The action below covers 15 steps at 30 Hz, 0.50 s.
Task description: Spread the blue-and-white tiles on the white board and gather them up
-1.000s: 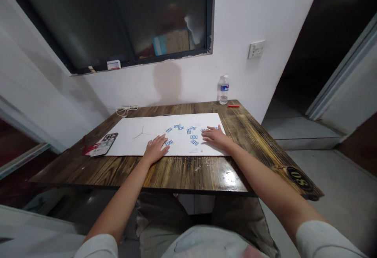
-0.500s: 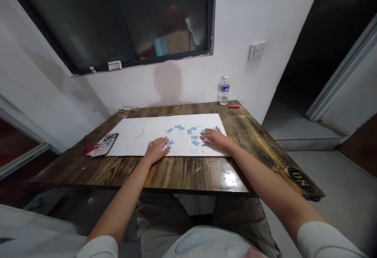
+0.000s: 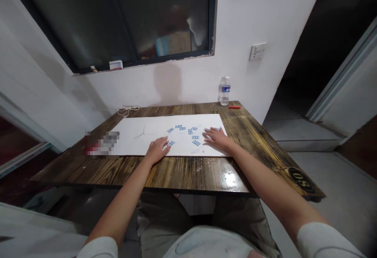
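Note:
My left hand (image 3: 158, 149) rests palm down at the front edge of a white board (image 3: 156, 124), fingers apart. Its fingertips are beside a small blue-and-white striped piece (image 3: 171, 143), partly covering it. On the board's right end lies my right hand (image 3: 217, 138), fingers spread, with several similar pieces close by, some partly hidden behind it. Between the hands, more of these pieces lie scattered in a loose arc, among them one striped piece (image 3: 196, 142) near the front. Whether they are printed or loose is too small to tell. Neither hand grips anything.
The board lies on a dark wooden table (image 3: 112, 171). A clear plastic bottle (image 3: 225, 91) and a red pen-like stick (image 3: 235, 107) are at the back right. A white cable (image 3: 127, 110) is coiled at the back left. Something pixelated (image 3: 103, 144) covers the board's left end.
The fingers of my right hand have shifted slightly to the right. My left hand stays almost where it was. The view has moved a little, and the phone at the left is now pixelated.

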Each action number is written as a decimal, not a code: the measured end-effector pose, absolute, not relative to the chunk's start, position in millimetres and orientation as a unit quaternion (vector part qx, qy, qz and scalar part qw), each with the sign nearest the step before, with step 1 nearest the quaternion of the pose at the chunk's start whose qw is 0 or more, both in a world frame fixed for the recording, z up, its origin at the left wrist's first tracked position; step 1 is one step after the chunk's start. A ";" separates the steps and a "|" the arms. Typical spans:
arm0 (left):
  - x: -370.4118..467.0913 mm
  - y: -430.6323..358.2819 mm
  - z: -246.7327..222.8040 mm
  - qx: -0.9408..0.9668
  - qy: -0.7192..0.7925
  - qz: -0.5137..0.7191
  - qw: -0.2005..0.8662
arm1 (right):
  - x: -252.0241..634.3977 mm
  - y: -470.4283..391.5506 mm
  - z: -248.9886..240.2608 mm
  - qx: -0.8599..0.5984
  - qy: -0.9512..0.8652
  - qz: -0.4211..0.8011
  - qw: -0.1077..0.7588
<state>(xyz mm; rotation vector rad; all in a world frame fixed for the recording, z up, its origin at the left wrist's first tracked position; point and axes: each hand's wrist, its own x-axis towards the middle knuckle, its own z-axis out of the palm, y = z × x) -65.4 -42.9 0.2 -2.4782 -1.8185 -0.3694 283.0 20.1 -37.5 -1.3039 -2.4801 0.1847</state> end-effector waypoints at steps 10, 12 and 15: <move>-65.3 -39.6 -4.9 -0.772 -0.624 -0.107 0.057 | 282.6 19.5 -36.9 -0.462 -0.869 0.063 0.166; -66.1 -39.6 -4.7 -0.775 -0.619 -0.114 0.064 | 282.5 19.4 -36.6 -0.465 -0.868 0.062 0.165; -65.6 -42.0 -0.4 -0.797 -0.585 -0.135 0.063 | 282.7 19.7 -37.0 -0.468 -0.866 0.062 0.164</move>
